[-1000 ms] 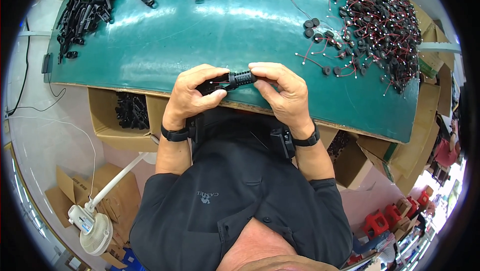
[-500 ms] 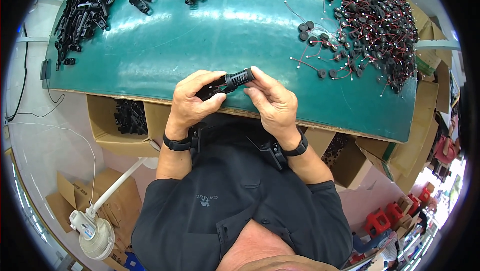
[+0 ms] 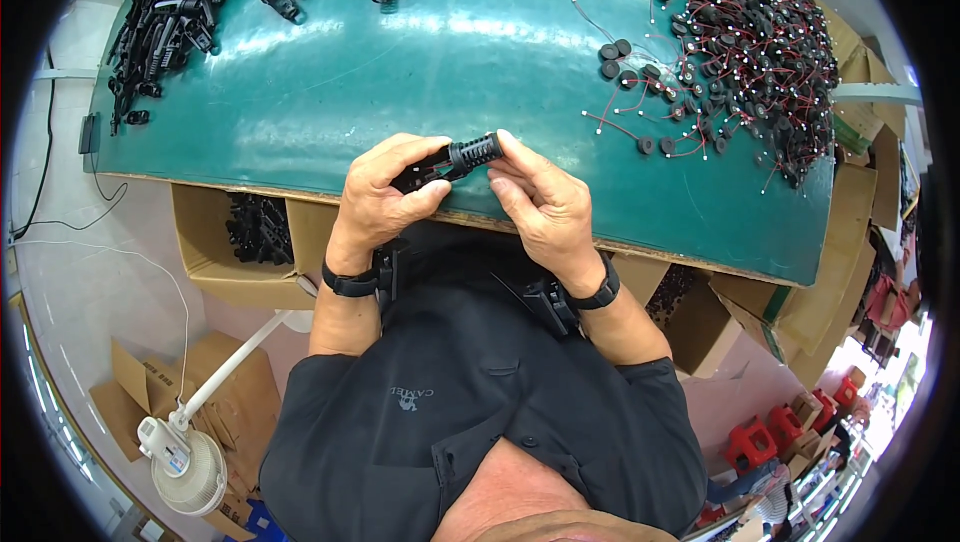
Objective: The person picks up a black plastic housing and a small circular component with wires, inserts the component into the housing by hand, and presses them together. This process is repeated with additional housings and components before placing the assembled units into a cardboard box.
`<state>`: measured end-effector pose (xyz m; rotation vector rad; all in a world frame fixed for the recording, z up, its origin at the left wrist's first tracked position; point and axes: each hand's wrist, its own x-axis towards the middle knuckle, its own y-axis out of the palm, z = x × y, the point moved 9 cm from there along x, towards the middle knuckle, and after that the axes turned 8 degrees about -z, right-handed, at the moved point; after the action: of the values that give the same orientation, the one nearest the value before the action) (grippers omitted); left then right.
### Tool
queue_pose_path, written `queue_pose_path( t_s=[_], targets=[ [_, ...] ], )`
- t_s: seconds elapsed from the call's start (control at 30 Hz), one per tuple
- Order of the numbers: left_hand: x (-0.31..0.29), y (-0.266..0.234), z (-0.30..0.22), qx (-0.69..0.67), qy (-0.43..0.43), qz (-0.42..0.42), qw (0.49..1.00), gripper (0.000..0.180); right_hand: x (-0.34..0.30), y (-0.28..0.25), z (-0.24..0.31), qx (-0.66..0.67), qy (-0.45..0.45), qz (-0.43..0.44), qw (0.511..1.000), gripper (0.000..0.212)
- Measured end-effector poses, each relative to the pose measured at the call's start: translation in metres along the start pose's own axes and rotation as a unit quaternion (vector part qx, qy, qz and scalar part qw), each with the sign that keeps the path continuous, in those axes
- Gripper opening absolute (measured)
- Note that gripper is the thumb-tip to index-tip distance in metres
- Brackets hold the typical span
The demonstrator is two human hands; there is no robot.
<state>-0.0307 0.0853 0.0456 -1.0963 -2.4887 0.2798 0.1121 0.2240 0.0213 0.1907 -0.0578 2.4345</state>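
Above the table's near edge, my left hand [image 3: 388, 190] is closed round the body of a black plastic housing [image 3: 474, 154] with a ribbed, spring-like tube end. That ribbed end points right and slightly up. My right hand [image 3: 548, 207] meets it there, the forefinger pressed to the tip and the thumb just below; its other fingers are curled under. Whether something small sits between the right fingertips and the tip is hidden.
Similar black housings [image 3: 165, 27] lie heaped at the far left. A pile of small round black discs with red wires [image 3: 750, 52] covers the right side of the green table [image 3: 400, 72]. Under the edge are cardboard boxes [image 3: 235, 282]; a white fan [image 3: 188, 467] stands lower left.
Both hands and the housing have shifted very slightly left. My right forefinger still touches the tip, and the grip looks the same.
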Motion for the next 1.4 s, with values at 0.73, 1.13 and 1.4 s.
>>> queue_pose_path(
  t_s=[0.73,1.13,1.4],
  targets=[
    [0.06,-0.045,-0.071,0.432,0.121,0.201,0.871,0.026,0.004,-0.004,0.019,-0.116,-0.081,0.009,0.99,0.055],
    [0.063,-0.041,-0.062,0.435,0.126,0.225,0.863,0.023,0.005,-0.008,0.022,-0.082,-0.077,0.018,0.994,0.047],
    [-0.215,-0.26,0.079,0.235,-0.159,-0.477,0.832,0.045,0.0,-0.008,0.01,-0.104,-0.041,0.033,0.993,0.038]
  ],
)
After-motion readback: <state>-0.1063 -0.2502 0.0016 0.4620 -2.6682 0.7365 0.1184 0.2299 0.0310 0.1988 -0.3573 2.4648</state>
